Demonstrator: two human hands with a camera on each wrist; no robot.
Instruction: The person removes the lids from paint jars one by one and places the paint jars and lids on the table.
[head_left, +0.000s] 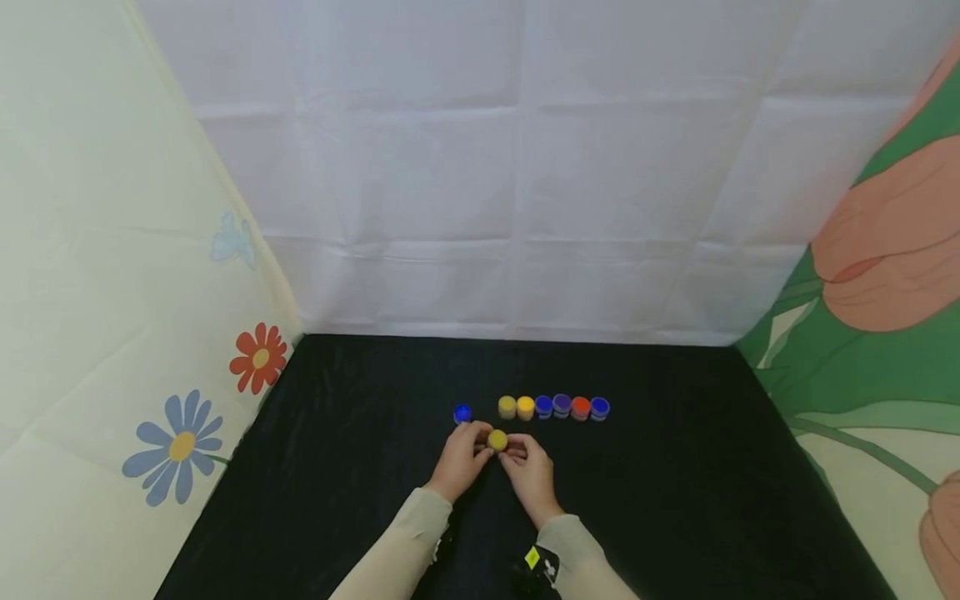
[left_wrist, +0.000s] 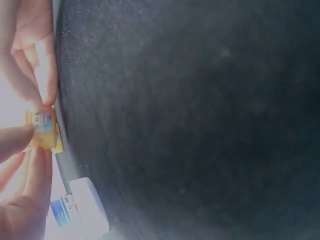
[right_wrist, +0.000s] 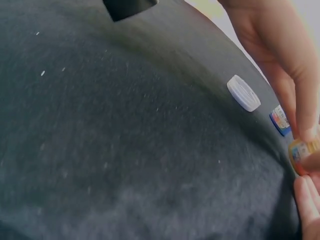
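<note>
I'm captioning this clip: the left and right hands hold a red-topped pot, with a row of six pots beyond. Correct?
The colour is wrong: the head view shows the left hand and right hand holding a yellow-topped pot, with a row of six pots beyond.

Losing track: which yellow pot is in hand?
The nearest yellow pot, held between left hand and right hand; the other two yellow pots stand at the left end of the row.
</note>
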